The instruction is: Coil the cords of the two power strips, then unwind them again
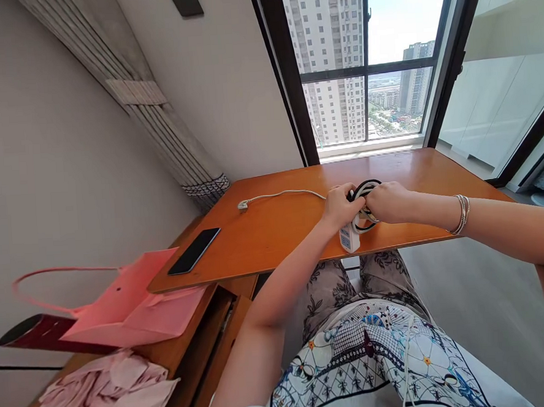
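Observation:
A coil of black and white cable is bunched above the front edge of the table, between my two hands. My left hand is closed on the coil's left side, thumb pressed against it. On the right side, the fingers of my right hand are curled around the same coil. Under my left hand hangs a white power strip end with a label, partly covered by cable. A white cord runs left from my left hand to a white plug lying on the table.
A black phone lies on the left of the brown table. Beyond the left edge are a pink bag, a dark red cylinder-like object and crumpled pink cloth. A window stands behind the table.

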A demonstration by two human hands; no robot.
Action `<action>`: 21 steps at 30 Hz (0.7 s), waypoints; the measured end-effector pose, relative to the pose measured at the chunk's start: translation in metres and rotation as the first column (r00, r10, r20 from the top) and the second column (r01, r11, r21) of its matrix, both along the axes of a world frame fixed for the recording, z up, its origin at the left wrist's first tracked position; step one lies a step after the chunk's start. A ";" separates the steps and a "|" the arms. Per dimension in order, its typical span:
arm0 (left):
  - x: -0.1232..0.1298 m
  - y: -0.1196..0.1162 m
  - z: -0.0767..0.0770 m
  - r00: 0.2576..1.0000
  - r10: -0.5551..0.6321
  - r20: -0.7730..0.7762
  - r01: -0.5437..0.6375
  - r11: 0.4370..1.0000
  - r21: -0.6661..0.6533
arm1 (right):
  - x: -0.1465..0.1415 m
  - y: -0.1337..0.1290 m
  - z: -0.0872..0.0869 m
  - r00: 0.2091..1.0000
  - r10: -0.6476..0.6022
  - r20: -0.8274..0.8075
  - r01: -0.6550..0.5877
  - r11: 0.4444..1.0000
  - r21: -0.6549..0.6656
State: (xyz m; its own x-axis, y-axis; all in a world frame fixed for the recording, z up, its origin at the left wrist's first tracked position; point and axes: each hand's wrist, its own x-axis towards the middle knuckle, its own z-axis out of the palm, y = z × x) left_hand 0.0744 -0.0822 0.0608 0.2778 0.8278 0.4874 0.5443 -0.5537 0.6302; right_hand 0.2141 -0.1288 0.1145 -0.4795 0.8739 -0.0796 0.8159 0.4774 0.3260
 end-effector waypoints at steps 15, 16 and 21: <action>-0.016 0.013 0.005 0.964 -0.049 -0.262 0.095 0.981 0.167 | 0.013 0.006 0.002 0.996 -0.033 -0.081 0.031 0.999 -0.021; -0.018 0.013 0.006 0.953 -0.068 -0.296 0.129 0.973 0.194 | 0.014 0.005 0.004 0.995 -0.032 -0.093 0.030 0.999 -0.028; -0.029 0.013 0.007 0.910 -0.134 -0.392 0.264 0.917 0.300 | 0.018 -0.002 0.008 0.983 -0.037 -0.180 0.022 0.996 -0.083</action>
State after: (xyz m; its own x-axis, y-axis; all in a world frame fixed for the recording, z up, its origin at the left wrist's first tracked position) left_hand 0.0457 -0.0687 0.0680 0.6268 0.5384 0.5633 0.5505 -0.8175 0.1689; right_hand 0.2320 -0.1312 0.1226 -0.4667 0.8821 -0.0646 0.8720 0.4711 0.1334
